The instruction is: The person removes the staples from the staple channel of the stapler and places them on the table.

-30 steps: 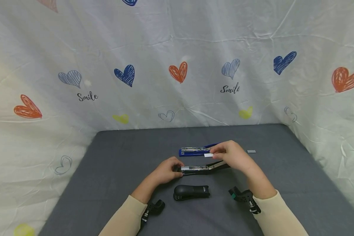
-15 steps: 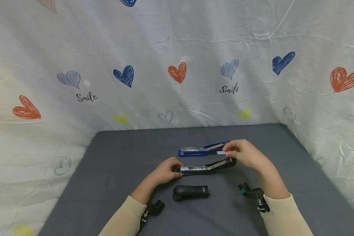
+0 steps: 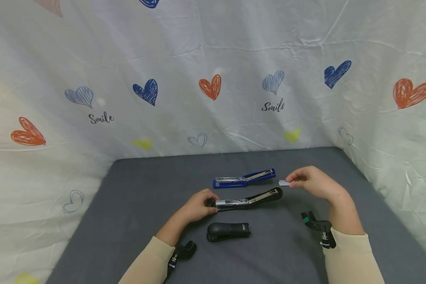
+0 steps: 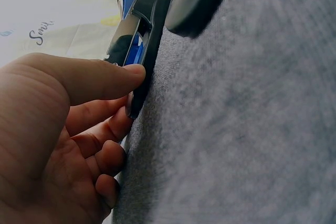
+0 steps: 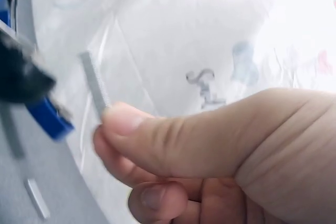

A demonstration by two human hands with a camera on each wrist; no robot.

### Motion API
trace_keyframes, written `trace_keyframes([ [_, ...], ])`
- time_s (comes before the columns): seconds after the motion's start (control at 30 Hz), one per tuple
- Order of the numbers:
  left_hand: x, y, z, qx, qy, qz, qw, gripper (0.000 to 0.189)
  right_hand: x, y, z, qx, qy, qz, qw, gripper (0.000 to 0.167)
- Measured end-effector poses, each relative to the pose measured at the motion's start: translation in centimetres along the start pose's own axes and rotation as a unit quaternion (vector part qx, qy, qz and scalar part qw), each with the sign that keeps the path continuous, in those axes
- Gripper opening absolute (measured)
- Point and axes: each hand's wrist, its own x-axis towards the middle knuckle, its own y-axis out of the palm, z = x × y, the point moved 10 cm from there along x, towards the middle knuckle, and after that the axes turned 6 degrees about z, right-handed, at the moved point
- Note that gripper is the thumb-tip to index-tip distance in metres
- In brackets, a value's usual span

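Pinching a staple strip [image 3: 283, 183], the right hand [image 3: 314, 183] holds it projecting leftward, long axis running roughly left to right. The unfolded black stapler [image 3: 258, 198] lies on the desk [image 3: 145, 185], to this hand's left; the left hand [image 3: 197, 206], closer, grips its left end.

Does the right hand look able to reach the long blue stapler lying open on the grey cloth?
Probably yes: nothing appears to stand between the right hand and the open blue stapler, though that hand pinches a thin silvery strip of staples, which might hamper gripping.
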Motion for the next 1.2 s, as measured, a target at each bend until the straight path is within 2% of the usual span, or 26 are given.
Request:
trace_keyframes([
  [0.3,0.0,-0.1,-0.1,0.0,0.0,-0.001,1.0,0.027,0.9,1.3,-3.9,0.06,0.019,0.059,0.9963,0.019],
  [0.57,-0.1,0.0,-0.1,-0.002,-0.004,-0.002,1.0,0.027,2.1,3.3,-6.5,0.065,0.042,0.09,0.9929,0.014],
  [0.93,0.1,-0.1,0.0,-0.002,-0.005,-0.001,1.0,0.027,2.4,4.1,-6.6,0.032,0.082,0.081,0.9929,0.007],
  [1.2,0.0,0.0,0.0,0.0,-0.006,0.0,1.0,0.027,1.2,2.7,-5.5,0.02,0.089,0.073,0.9932,0.009],
])
